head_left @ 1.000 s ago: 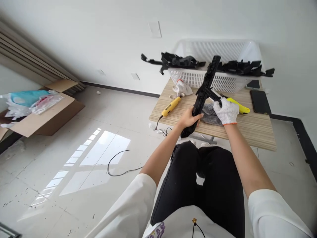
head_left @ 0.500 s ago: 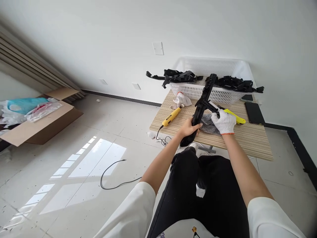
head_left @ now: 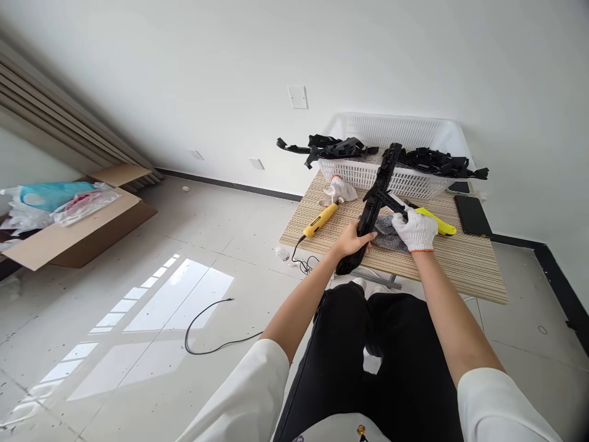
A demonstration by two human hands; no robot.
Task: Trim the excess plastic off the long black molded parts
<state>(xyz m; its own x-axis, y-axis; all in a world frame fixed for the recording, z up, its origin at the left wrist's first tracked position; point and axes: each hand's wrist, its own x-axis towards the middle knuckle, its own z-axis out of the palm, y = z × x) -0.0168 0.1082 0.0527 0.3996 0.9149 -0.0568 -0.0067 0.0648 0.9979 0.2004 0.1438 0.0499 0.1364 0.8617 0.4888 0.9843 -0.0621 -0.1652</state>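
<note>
A long black plastic part (head_left: 381, 181) with a side arm is held up at a slant over the table's front edge. My bare left hand (head_left: 352, 240) is wrapped round its lower portion. My right hand (head_left: 416, 230), in a white knitted glove with an orange cuff, is closed at the end of the side arm; its fingertips are partly hidden. Under the part lies a grey cloth (head_left: 391, 240). A bright yellow-handled tool (head_left: 442, 224) lies just behind my right hand. To the left of the part is a yellow corded tool (head_left: 321, 221).
A white plastic basket (head_left: 368, 169) at the back of the small wooden table (head_left: 464, 267) bears more black parts (head_left: 340, 147). Another white glove (head_left: 341, 189) and a black phone (head_left: 473, 215) lie there. An open cardboard box (head_left: 105, 218) and a black cable (head_left: 202, 353) are on the floor.
The view has shifted slightly, so the table and basket appear a little lower. Both hands keep nearly the same hold on the black plastic part.
</note>
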